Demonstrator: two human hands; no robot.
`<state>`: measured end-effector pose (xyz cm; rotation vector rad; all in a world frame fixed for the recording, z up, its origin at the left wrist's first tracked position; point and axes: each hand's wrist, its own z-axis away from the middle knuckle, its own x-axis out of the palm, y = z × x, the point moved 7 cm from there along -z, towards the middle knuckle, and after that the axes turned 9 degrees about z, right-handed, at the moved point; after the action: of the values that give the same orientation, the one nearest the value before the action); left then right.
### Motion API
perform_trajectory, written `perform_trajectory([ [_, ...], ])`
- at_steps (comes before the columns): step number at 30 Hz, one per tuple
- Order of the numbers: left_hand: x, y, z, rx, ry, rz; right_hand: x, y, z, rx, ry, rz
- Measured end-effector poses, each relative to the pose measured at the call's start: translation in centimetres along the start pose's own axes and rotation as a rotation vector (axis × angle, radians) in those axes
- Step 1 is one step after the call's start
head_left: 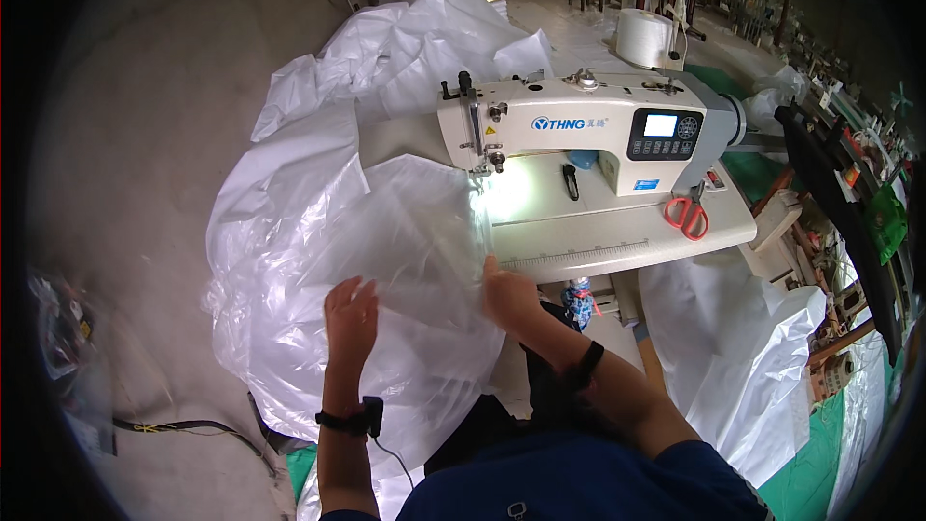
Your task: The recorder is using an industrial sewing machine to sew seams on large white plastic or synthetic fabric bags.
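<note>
A large translucent white plastic sheet spreads over the left of the sewing table and hangs down at the front. Its right edge runs up to the needle area of a white sewing machine, whose lamp is lit. At the table's front edge, my right hand has its fingers closed on the sheet's right edge, one finger pointing toward the needle. My left hand is over the sheet farther left, fingers raised and slightly apart, gripping nothing that shows.
Red-handled scissors and a small black tool lie on the sewing table. A white thread cone stands behind the machine. More white sheeting is heaped beyond the table, and another sheet hangs at the right.
</note>
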<state>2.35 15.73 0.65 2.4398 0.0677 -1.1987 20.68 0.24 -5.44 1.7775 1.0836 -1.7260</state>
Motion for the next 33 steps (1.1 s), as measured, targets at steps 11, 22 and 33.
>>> perform_trajectory([
  [11, 1.4, -9.3, -1.4, -0.394, -0.122, -0.187, -0.9, 1.5, -7.6, 0.022, -0.011, 0.189],
  [22, 5.0, -14.5, -7.9, -0.517, -0.266, -0.298, 1.3, 1.5, 0.4, 0.22, -0.111, -0.427],
  [33, 4.9, -14.6, -8.3, -0.517, -0.267, -0.26, 9.8, -7.3, 8.4, 0.571, -0.654, -1.776],
])
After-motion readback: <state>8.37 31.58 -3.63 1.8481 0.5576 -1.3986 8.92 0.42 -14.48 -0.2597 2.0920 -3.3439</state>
